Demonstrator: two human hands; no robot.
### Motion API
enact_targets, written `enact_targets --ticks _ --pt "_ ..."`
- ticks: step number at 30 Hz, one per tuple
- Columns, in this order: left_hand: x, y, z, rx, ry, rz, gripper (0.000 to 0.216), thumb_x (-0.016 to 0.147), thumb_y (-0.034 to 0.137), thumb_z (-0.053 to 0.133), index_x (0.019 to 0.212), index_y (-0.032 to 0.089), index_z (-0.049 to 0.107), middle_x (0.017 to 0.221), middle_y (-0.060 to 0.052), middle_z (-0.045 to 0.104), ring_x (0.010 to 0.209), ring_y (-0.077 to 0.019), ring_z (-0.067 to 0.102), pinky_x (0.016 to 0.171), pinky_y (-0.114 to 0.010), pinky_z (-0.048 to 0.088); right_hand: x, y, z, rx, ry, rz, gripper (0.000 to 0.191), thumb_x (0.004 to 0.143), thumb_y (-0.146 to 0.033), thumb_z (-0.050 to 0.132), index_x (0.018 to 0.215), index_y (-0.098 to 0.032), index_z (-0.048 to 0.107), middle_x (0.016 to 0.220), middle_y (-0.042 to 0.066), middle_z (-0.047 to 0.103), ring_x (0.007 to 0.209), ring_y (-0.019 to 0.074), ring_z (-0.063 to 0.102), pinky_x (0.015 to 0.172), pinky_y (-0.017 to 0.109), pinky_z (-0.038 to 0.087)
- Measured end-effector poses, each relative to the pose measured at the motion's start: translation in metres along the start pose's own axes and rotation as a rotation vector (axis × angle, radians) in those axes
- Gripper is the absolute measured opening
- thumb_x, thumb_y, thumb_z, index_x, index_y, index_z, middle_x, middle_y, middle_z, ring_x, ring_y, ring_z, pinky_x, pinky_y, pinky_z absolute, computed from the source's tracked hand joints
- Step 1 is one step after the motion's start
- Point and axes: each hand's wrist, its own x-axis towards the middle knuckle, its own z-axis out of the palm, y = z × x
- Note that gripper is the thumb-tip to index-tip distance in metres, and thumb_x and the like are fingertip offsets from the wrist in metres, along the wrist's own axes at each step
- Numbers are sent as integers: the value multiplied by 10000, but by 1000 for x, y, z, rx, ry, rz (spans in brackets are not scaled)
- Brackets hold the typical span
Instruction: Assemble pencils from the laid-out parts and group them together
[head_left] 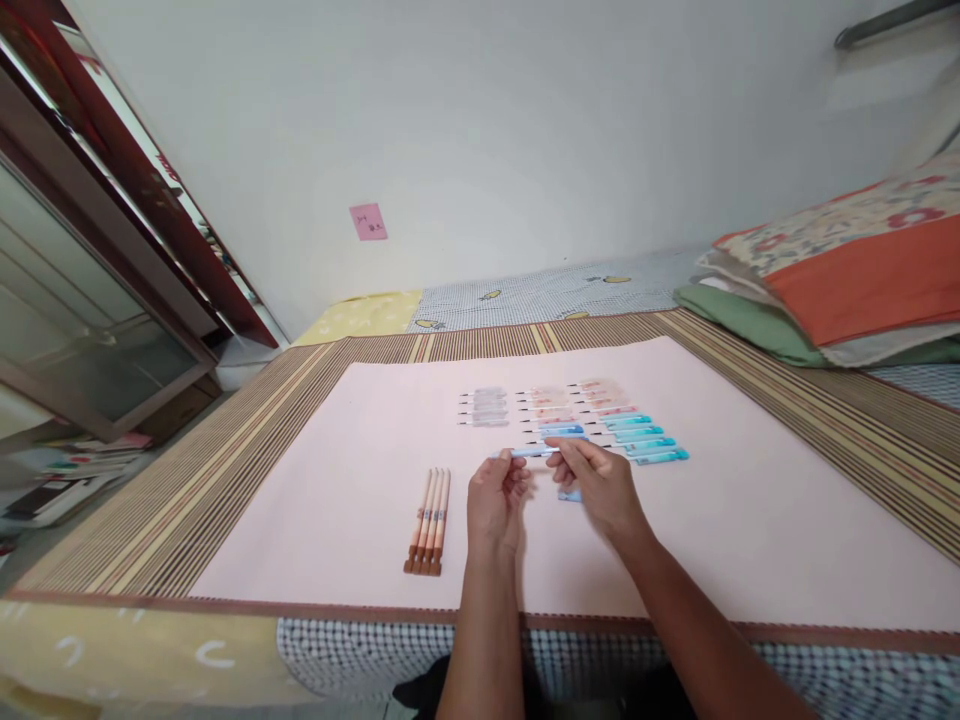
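Note:
Between my two hands is a slim light-blue pen [531, 453], held level above the pink sheet [322, 480]. My left hand [496, 495] pinches its left end, and my right hand [596, 478] grips its right end with thumb and finger. Partly under my right hand lies another blue pen [568, 495]. Just beyond are blue pens [561, 431] and a group of turquoise pens [649, 437], tips to the left. Behind them lie pale grey pens [489, 405] and pinkish pens [546, 402] in rows. Several cream pens with brown ends [429, 525] lie side by side left of my left hand.
The sheet lies on a striped mat [247, 410] over a patterned bed cover [517, 292]. Folded bedding with an orange pillow [862, 290] is piled at the right. A white wall [480, 130] with a pink note [368, 222] stands behind. A glass-panelled door [67, 290] is at the left.

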Motion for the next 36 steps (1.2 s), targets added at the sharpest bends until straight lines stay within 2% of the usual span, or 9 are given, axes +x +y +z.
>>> enact_targets --ticks 4,7,10,16,19,22,26,29,36 --pt "1 4 -2 -277 51 -234 125 908 152 636 793 104 635 705 -52 652 558 -80 585 510 -168 465 6 -10 -19 -63 -13 -37 472 889 -528 606 1241 -221 679 923 58 746 712 170 641 661 320 539" --pt "3 11 -6 -487 -26 -268 235 997 204 507 820 111 631 715 -38 617 575 -70 570 520 -163 458 11 -14 -45 -260 -17 -68 331 834 -466 656 1033 -216 745 968 67 740 840 214 657 737 345 531" --pt "5 14 -8 -530 -34 -222 257 1014 226 480 843 113 634 730 -33 612 571 -65 554 514 -161 452 11 -8 -64 -507 -213 -30 192 814 -357 638 893 -223 750 945 61 710 876 224 644 770 349 502" --pt "3 10 -3 -397 76 -206 182 969 179 562 815 107 628 727 -47 641 552 -74 561 488 -158 444 3 9 -56 -867 -404 -88 81 719 -154 637 739 -218 682 864 42 666 843 216 591 776 351 426" --pt "3 9 -2 -335 112 -187 142 940 169 607 816 107 640 714 -55 650 542 -79 572 476 -156 442 2 9 -48 -766 -373 -109 70 791 -201 613 729 -217 643 795 23 643 769 193 573 710 329 418" --pt "3 9 -2 -302 130 -171 147 936 164 612 808 98 642 700 -62 657 532 -82 580 472 -156 446 4 6 -45 -438 -240 -65 140 847 -355 642 845 -216 658 793 12 653 745 180 593 683 317 463" --pt "3 9 0 -257 141 -139 197 954 169 584 784 84 635 655 -58 652 493 -81 570 450 -162 442 6 1 -43 -109 -30 18 335 740 -473 764 922 -198 705 779 18 658 672 170 593 601 311 502" --pt "3 8 0 -201 151 -111 226 952 169 588 748 81 628 629 -53 650 468 -78 564 427 -162 431 5 -6 -42 -117 32 -23 341 703 -476 792 889 -194 747 810 45 697 689 180 604 578 307 500" --pt "6 6 -2 -104 146 -49 230 932 162 610 716 85 626 599 -55 646 450 -76 557 405 -152 403 3 -17 -40 -218 15 -142 249 714 -422 780 845 -210 770 855 57 746 836 241 685 759 363 552"
